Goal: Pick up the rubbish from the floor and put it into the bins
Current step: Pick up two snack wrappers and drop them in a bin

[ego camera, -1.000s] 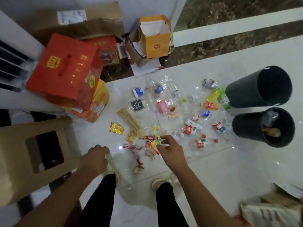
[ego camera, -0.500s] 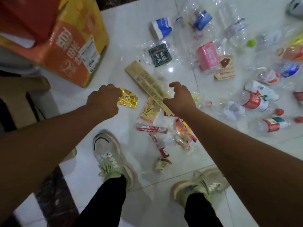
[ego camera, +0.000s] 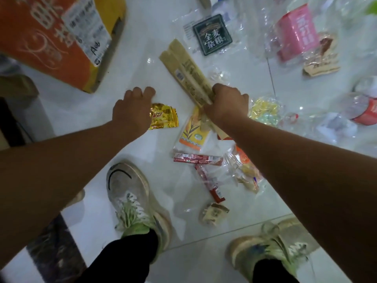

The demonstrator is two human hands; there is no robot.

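Rubbish lies scattered on the white tiled floor (ego camera: 85, 119). My right hand (ego camera: 226, 105) grips the near end of a long tan paper wrapper (ego camera: 186, 71), which stretches away to the upper left. My left hand (ego camera: 132, 111) is curled down over the left end of a crumpled gold foil wrapper (ego camera: 165, 119); my thumb is hidden under the hand. Between my arms lie an orange-and-white packet (ego camera: 193, 135), red sachets (ego camera: 195, 159) and a clear snack bag (ego camera: 244, 174). No bin is in view.
An orange and yellow cardboard box (ego camera: 51, 37) stands at the upper left. A dark square packet (ego camera: 212, 34), a pink carton (ego camera: 297, 31) and clear plastic bottles (ego camera: 363, 111) lie farther out to the right. My two shoes (ego camera: 130, 197) stand at the bottom.
I have bent lower, so the view has closed in and the bins have left it. Both hands have dropped to the floor, the right onto the tan wrapper and the left onto the gold one.
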